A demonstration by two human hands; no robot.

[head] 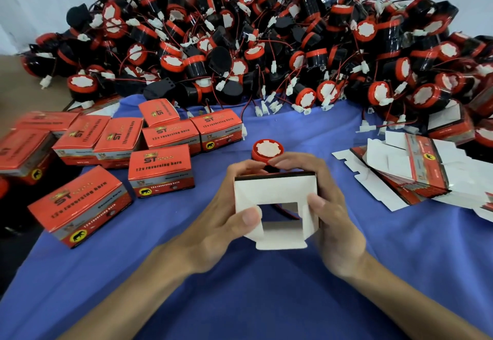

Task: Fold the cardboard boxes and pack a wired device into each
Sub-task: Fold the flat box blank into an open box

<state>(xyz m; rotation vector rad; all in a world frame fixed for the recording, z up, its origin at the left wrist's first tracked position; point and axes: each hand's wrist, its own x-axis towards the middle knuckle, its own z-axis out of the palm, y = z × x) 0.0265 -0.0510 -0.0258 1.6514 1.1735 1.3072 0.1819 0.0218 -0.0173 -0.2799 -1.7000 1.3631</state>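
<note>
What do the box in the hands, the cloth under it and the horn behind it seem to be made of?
Box: thin cardboard, plain matte white inside, with sharp fold lines at its flaps. Cloth: likely fabric, matte blue, no glare. Horn: probably moulded plastic, with a smooth red rim; white face unclear.

The person's left hand (pixel 221 217) and right hand (pixel 334 227) were bare, the left forearm (pixel 125 294) and right forearm (pixel 418 305) ran uncovered all the way to the lower edge of the view, and the thumbnails (pixel 250 216) were short and neatly trimmed.
</note>
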